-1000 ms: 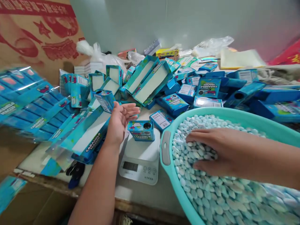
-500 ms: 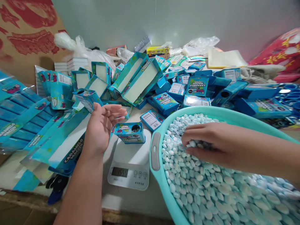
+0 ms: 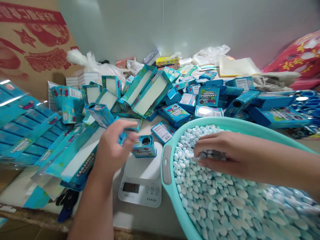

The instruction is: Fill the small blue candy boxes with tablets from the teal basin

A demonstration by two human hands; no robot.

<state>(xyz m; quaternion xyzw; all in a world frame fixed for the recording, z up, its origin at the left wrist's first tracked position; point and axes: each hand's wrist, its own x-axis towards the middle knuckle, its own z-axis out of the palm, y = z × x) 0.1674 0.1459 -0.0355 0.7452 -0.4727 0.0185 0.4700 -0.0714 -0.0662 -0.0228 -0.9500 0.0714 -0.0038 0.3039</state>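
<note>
Your left hand (image 3: 112, 146): blurred, loosely open beside the blue box (image 3: 144, 151) on the scale (image 3: 142, 170) | Your right hand (image 3: 222, 146): curled around pale candies (image 3: 210, 191) in the basin (image 3: 250, 126)

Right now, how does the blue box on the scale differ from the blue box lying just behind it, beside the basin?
The box on the scale stands upright, while the box behind it lies flat. The first shows a round hole in its top; the second shows a white printed panel. Both are small, mostly blue boxes.
</note>
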